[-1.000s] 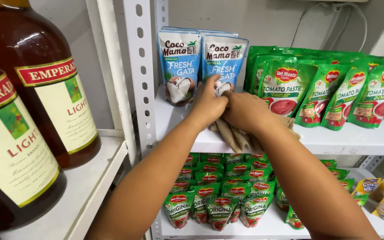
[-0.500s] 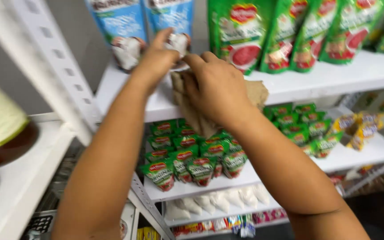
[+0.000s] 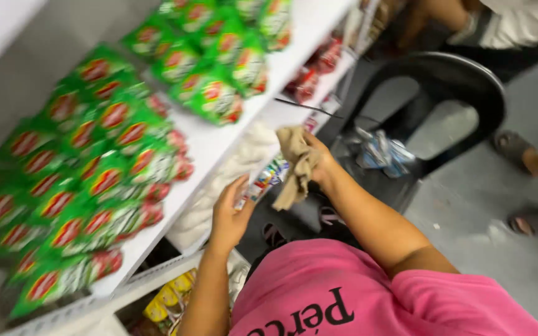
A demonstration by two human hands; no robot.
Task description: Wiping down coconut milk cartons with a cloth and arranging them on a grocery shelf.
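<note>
My right hand [image 3: 317,163] grips a crumpled tan cloth [image 3: 296,163] that hangs down in front of the lower white shelf [image 3: 200,146]. My left hand [image 3: 230,214] is open with its fingers spread, just in front of the shelf's edge and touching nothing I can make out. Several green sauce pouches [image 3: 94,168] with red labels fill the shelf to the left of both hands. The view is tilted and blurred.
A black plastic chair [image 3: 443,106] stands to the right with small packets [image 3: 378,149] on its seat. Another person's sandalled feet [image 3: 530,186] rest on the grey floor. Yellow packets [image 3: 163,305] lie on the bottom shelf. My pink shirt [image 3: 356,292] fills the foreground.
My view has swung down from the upper shelf to the lower shelves and floor. Both hands have come down off the top shelf; the right one keeps the cloth, the left has opened.
</note>
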